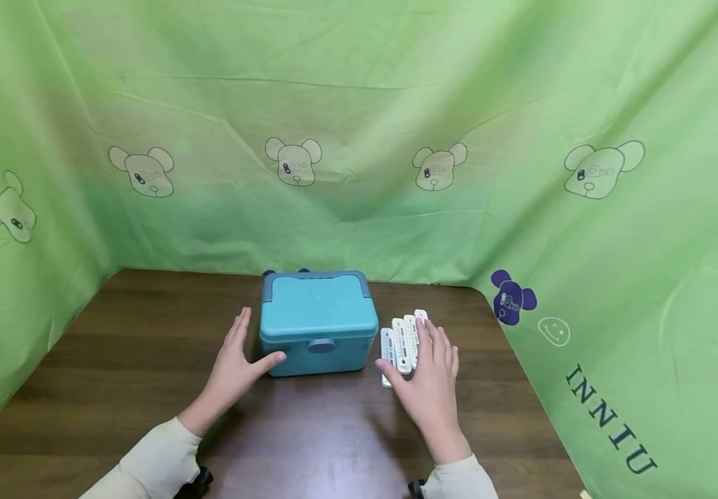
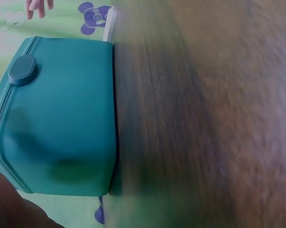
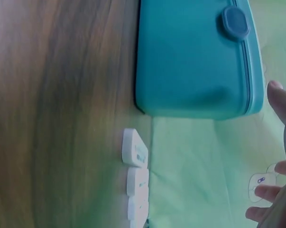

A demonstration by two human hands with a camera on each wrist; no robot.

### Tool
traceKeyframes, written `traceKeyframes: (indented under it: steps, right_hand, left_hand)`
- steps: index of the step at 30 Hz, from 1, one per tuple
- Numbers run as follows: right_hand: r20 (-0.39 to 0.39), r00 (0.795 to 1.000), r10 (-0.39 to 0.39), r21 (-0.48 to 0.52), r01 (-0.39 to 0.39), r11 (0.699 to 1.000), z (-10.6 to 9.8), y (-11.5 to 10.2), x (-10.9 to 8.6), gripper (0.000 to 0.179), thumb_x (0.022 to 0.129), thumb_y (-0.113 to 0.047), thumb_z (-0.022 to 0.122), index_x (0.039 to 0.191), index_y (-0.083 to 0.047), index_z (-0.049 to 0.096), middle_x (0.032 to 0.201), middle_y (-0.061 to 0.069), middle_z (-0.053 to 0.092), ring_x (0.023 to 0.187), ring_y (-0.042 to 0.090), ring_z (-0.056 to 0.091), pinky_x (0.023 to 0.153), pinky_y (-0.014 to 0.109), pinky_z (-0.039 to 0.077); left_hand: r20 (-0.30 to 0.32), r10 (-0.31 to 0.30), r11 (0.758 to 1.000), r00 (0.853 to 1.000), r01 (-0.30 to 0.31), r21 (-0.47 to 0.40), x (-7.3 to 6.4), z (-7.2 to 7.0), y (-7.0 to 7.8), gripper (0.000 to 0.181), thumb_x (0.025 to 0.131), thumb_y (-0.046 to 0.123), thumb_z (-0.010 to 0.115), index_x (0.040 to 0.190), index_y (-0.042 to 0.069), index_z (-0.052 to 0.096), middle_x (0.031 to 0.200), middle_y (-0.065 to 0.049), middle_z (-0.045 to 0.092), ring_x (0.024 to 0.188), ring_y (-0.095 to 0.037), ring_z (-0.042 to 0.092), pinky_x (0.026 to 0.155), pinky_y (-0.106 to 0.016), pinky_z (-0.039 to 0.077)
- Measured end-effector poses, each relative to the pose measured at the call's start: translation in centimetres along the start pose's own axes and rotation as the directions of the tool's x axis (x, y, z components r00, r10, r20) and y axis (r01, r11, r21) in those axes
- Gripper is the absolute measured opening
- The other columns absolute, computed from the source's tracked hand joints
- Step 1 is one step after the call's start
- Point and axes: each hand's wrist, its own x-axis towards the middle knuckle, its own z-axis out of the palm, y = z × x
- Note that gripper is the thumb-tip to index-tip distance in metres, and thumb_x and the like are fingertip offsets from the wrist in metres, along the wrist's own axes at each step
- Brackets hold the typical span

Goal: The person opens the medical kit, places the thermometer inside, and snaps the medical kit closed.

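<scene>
At the far middle of the table (image 1: 321,430) stands the box (image 1: 319,333), lid (image 1: 315,298) closed, with four strips (image 1: 401,344) lined up just to its right. The left hand (image 1: 232,364), fingers spread, is beside the box's left side, grasping nothing; the right hand (image 1: 429,384), likewise released, is over the strips' near right side, contact unclear. Nothing is lifted; whether the handling is barely begun or finished cannot be told.
</scene>
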Motion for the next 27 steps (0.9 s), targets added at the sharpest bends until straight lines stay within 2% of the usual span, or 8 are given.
traceKeyframes:
  steps: [5, 11, 19, 23, 27]
  right_hand:
    - [-0.056, 0.998, 0.002, 0.040, 0.000, 0.999, 0.6, -1.2, -0.5, 0.098, 0.077, -0.051, 0.087, 0.153, -0.008, 0.042, 0.145, 0.019, 0.048, 0.136, 0.039, 0.041, 0.116, 0.058, 0.026]
    - [-0.114, 0.993, -0.033, 0.076, 0.042, 0.996, 1.6, -2.6, -1.3, 0.095, 0.074, -0.048, 0.090, 0.149, -0.008, 0.047, 0.138, 0.016, 0.054, 0.128, 0.036, 0.046, 0.108, 0.054, 0.031]
    - [-0.101, 0.995, 0.020, 0.101, -0.009, 0.995, 2.9, -4.8, -1.7, 0.084, 0.077, -0.050, 0.087, 0.141, -0.008, 0.054, 0.133, 0.011, 0.059, 0.126, 0.032, 0.050, 0.105, 0.049, 0.036]
    - [-0.092, 0.995, 0.033, 0.104, -0.023, 0.994, 3.5, -5.8, -2.0, 0.080, 0.078, -0.049, 0.088, 0.139, -0.009, 0.055, 0.127, 0.010, 0.062, 0.123, 0.031, 0.052, 0.104, 0.048, 0.038]
    - [-0.087, 0.995, 0.040, 0.113, -0.030, 0.993, 4.1, -6.7, -2.4, 0.078, 0.077, -0.047, 0.089, 0.137, -0.010, 0.056, 0.120, 0.007, 0.066, 0.117, 0.029, 0.056, 0.101, 0.047, 0.042]
  left_hand:
    - [-0.004, -0.006, 1.000, 1.000, 0.006, -0.020, 0.0, 0.2, 0.3, 0.117, 0.081, 0.057, 0.082, 0.167, 0.019, 0.011, 0.173, -0.006, 0.010, 0.159, -0.035, 0.009, 0.121, -0.069, 0.018]
    - [-0.011, 0.007, 0.998, 1.000, -0.008, -0.068, -0.2, 0.9, 0.6, 0.115, 0.082, 0.056, 0.082, 0.166, 0.017, 0.013, 0.173, -0.008, 0.013, 0.158, -0.034, 0.015, 0.122, -0.065, 0.022]
    - [-0.045, -0.003, 0.994, 0.999, -0.002, -0.110, 0.0, 2.0, 1.1, 0.113, 0.082, 0.054, 0.083, 0.166, 0.017, 0.017, 0.171, -0.007, 0.019, 0.156, -0.034, 0.021, 0.122, -0.063, 0.025]
    - [-0.064, -0.004, 0.993, 0.998, -0.004, -0.122, 0.1, 2.2, 1.2, 0.112, 0.082, 0.057, 0.082, 0.166, 0.017, 0.019, 0.170, -0.011, 0.022, 0.155, -0.036, 0.023, 0.121, -0.063, 0.027]
    - [-0.088, -0.031, 0.990, 0.996, 0.019, -0.139, -0.2, 2.3, 0.9, 0.112, 0.080, 0.056, 0.083, 0.165, 0.017, 0.022, 0.167, -0.014, 0.028, 0.153, -0.036, 0.029, 0.120, -0.062, 0.030]
